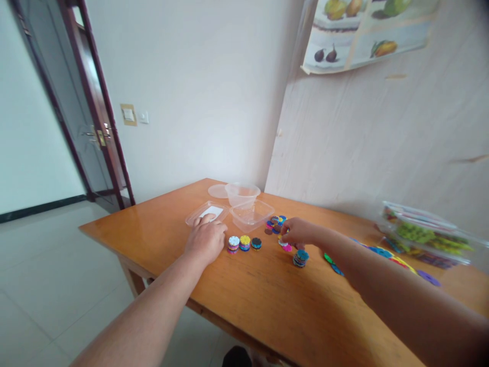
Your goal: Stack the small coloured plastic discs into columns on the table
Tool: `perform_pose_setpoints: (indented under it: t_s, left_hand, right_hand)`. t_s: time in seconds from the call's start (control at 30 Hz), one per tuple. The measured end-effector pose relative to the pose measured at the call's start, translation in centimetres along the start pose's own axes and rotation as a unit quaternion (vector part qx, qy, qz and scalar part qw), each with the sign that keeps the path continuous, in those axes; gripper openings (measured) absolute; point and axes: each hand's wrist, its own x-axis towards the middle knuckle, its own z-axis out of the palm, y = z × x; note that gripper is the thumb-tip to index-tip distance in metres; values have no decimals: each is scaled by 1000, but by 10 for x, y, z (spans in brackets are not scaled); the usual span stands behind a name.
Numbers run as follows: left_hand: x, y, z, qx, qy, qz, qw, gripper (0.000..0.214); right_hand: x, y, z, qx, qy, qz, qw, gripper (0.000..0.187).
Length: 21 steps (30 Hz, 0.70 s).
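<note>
My left hand (207, 239) rests on the table, fingers stretched forward and slightly bent, over the near edge of a clear plastic lid (193, 218) with a white card (214, 211) on it. Just right of it stand three short stacks of notched plastic discs: one topped white (234, 241), one yellow (245, 240), one black (256, 242). My right hand (297, 232) reaches down with fingers pinched together, at a white disc (282, 242) beside a loose pile of coloured discs (275, 223). What sits between the fingertips is hidden. Nearer me rises a blue-topped stack (301, 257).
A clear rectangular tub (251, 218) and a round clear bowl (243, 192) stand behind the stacks. Larger coloured discs (384, 252) lie beyond my right forearm. Filled clear boxes (431, 234) sit at the right. The wooden table's left corner (86, 228) points toward a door.
</note>
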Motion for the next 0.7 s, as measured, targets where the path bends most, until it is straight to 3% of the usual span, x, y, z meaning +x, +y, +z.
perform_pose_setpoints:
  t_s: [0.3, 0.47, 0.57, 0.7]
  left_hand:
    - [-1, -1, 1, 8, 15, 13, 1000, 29]
    - [0, 0, -1, 0, 7, 4, 1000, 25]
    - [0, 0, -1, -6, 15, 7, 1000, 23]
    - [1, -2, 1, 11, 31, 23, 999, 22]
  right_hand:
    - [4, 0, 0, 21, -15, 20, 999, 18]
    - [7, -3, -3, -24, 80, 11, 996, 4]
    - [4, -12, -3, -29, 119, -4, 992, 6]
    - [-7, -34, 8, 39, 83, -28, 995, 12]
